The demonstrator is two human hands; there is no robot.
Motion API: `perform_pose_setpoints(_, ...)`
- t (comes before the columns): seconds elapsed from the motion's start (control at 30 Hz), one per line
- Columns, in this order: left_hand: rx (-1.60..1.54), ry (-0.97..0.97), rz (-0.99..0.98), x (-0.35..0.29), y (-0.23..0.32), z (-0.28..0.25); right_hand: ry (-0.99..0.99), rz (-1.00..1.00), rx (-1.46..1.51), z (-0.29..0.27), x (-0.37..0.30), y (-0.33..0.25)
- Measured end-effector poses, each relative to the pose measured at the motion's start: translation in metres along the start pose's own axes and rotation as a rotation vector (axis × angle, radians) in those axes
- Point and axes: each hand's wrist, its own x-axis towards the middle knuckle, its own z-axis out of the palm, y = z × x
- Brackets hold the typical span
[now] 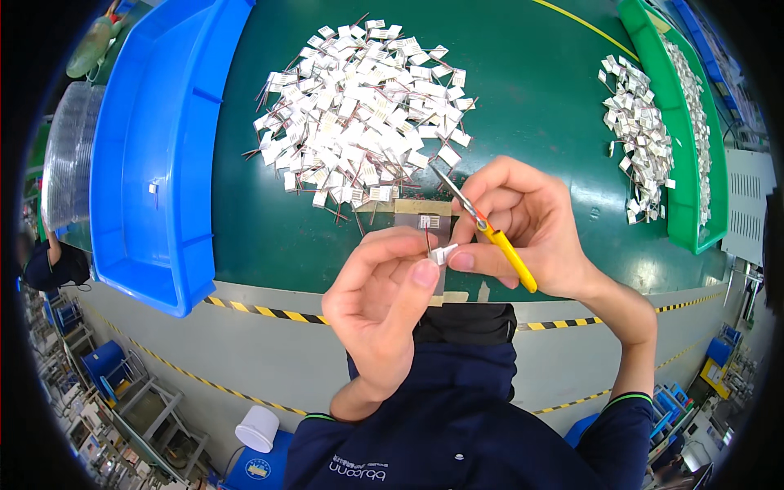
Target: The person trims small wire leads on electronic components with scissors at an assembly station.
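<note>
Between both hands (457, 261): small white connector (442, 254), pinched; right grips yellow-handled scissors (490, 235).

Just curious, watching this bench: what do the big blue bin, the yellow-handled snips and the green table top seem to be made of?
Blue bin: probably moulded plastic, glossy, with ribbed walls. Snips: grey, seemingly metal blades; yellow handles look like plastic or rubber coating. Green table top: seemingly a smooth rubbery or vinyl mat with a soft sheen; I can't tell which.

Factory assembly station. Green work mat (531, 98) fills upper frame, edged with yellow-black hazard tape (261, 311); blue bin (155, 163) upper left, green bin (682, 188) upper right, heap of small white wired connectors (363, 106) top centre. Metal racks and blue containers on the floor (114, 384), lower left.
</note>
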Motion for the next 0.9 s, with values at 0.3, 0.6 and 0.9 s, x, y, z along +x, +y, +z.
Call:
perform_pose_setpoints(0.3, -0.021, -0.034, 0.01, -0.002, -0.004, -0.002, 0.042, -0.023, -0.016, 0.008, -0.003, -0.002)
perform_pose_setpoints(0.6, -0.001, -0.028, 0.025, 0.0, -0.005, 0.001, 0.003, -0.11, -0.042, 0.003, -0.004, 0.01)
perform_pose_setpoints(0.9, 0.032, 0.002, 0.054, 0.002, -0.004, 0.002, 0.001, -0.078, -0.055, 0.005, -0.006, 0.006)
